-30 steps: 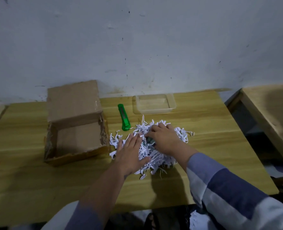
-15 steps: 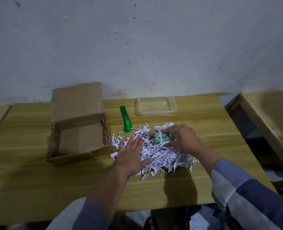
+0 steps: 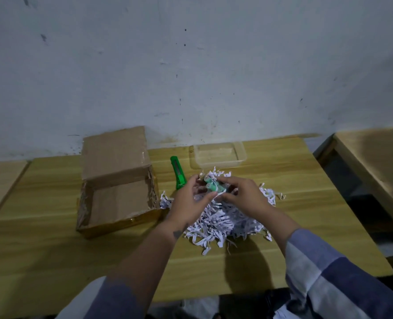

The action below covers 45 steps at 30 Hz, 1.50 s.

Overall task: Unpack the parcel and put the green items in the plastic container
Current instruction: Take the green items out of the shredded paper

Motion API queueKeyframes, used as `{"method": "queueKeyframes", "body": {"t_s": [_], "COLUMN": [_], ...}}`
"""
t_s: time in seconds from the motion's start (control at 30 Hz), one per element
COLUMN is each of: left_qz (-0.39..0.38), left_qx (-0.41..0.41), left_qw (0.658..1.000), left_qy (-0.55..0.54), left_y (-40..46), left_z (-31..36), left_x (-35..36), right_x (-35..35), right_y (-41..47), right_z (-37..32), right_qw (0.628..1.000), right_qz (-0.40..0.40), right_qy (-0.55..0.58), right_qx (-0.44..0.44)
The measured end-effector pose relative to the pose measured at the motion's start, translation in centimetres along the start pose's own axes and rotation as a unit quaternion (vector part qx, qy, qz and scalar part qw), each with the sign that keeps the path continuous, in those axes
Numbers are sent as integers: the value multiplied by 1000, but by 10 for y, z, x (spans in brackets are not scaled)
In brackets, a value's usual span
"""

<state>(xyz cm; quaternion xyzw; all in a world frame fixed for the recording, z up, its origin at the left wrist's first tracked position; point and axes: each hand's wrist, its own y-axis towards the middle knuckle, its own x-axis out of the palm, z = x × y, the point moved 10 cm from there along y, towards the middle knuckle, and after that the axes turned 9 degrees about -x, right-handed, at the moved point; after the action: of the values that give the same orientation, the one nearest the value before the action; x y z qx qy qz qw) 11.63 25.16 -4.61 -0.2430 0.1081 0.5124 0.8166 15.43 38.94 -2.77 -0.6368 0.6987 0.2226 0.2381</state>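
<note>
A small bundle of green cylinders (image 3: pixel 212 185), with strips of white paper clinging to it, is held just above the pile of shredded white paper (image 3: pixel 223 217). My right hand (image 3: pixel 241 196) grips the bundle from the right. My left hand (image 3: pixel 188 201) touches its left end with spread fingers. The clear plastic container (image 3: pixel 241 151) stands behind the pile by the wall, with nothing visible in it. The opened cardboard parcel (image 3: pixel 119 196) sits to the left and shows a bare inside.
A green utility knife (image 3: pixel 178 172) lies between the parcel and the container. The wooden table (image 3: pixel 52 249) ends at the right near a gap, with another wooden table (image 3: pixel 379 162) beyond it. A white wall backs the table.
My right hand lifted the green bundle out of the shredded paper. My left hand left the pile and rose to meet the bundle. The camera has tilted a little.
</note>
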Motion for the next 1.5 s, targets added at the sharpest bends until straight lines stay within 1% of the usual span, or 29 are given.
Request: {"method": "queueKeyframes", "body": {"t_s": [0.17, 0.23, 0.33, 0.37, 0.4, 0.43, 0.5, 0.53, 0.57, 0.63, 0.67, 0.73, 0.8, 0.87, 0.93, 1.0, 1.07, 1.13, 1.2, 1.27, 1.33, 1.4, 1.5], "left_qz": [2, 8, 27, 35, 41, 43, 41, 37, 33, 25, 20, 8, -9, -29, -44, -51, -59, -66, -75, -85, -75, -46, 6], "left_qx": [11, 22, 15, 7, -3, -11, -18, -19, -19, -17, -18, -24, -29, -37, -49, -68, -76, -83, -91, -92, -86, -75, -57], "left_qw": [999, 998, 995, 993, 992, 990, 988, 988, 988, 987, 987, 987, 987, 986, 983, 979, 975, 971, 968, 970, 981, 992, 997], "left_qy": [-45, -59, -97, -111, -122, -133, -145, -148, -150, -155, -157, -157, -159, -161, -170, -187, -200, -216, -223, -206, -155, -94, -47], "left_y": [0, -1, 2, 4, 6, 8, 11, 11, 11, 12, 12, 14, 15, 16, 16, 18, 19, 20, 21, 21, 23, 24, 24], "left_z": [4, 9, 8, 5, 2, -1, -2, -2, -1, 1, 2, 1, 4, 6, 6, 1, -1, -2, -3, -3, -6, -8, -8], "left_x": [-6, -8, -13, -16, -18, -20, -22, -22, -22, -20, -19, -15, -10, -4, 0, 1, 2, 4, 5, 7, 5, -1, -10], "right_x": [1, -3, -14, -16, -15, -10, 2, 3, -1, -21, -30, -38, -33, -20, -9, -5, -6, -10, -13, -17, -20, -24, -30], "right_y": [2, 0, -3, -4, -5, -6, -9, -9, -9, -8, -6, -3, 3, 7, 7, 8, 10, 12, 14, 14, 12, 10, 9], "right_z": [-4, -6, -2, 0, 2, 2, 6, 10, 11, 6, 1, -8, -15, -17, -13, -10, -6, 0, 2, 2, 5, 6, 12], "right_qw": [1000, 999, 995, 995, 995, 994, 980, 978, 983, 997, 998, 995, 994, 996, 997, 998, 997, 994, 992, 991, 986, 979, 980], "right_qz": [21, 46, 95, 96, 78, 38, -52, -73, -68, 8, 45, 77, 60, 10, -35, -59, -59, -42, -25, -7, -2, -2, 14], "right_qy": [13, 16, -17, -33, -60, -101, -191, -197, -170, -63, -17, 62, 92, 90, 65, 12, -42, -98, -128, -137, -167, -204, -196], "right_qx": [-1, -1, -7, -10, -15, -19, -15, 0, 19, 40, 34, 17, 1, 6, 15, 10, 4, 4, -3, -5, 5, 8, 6]}}
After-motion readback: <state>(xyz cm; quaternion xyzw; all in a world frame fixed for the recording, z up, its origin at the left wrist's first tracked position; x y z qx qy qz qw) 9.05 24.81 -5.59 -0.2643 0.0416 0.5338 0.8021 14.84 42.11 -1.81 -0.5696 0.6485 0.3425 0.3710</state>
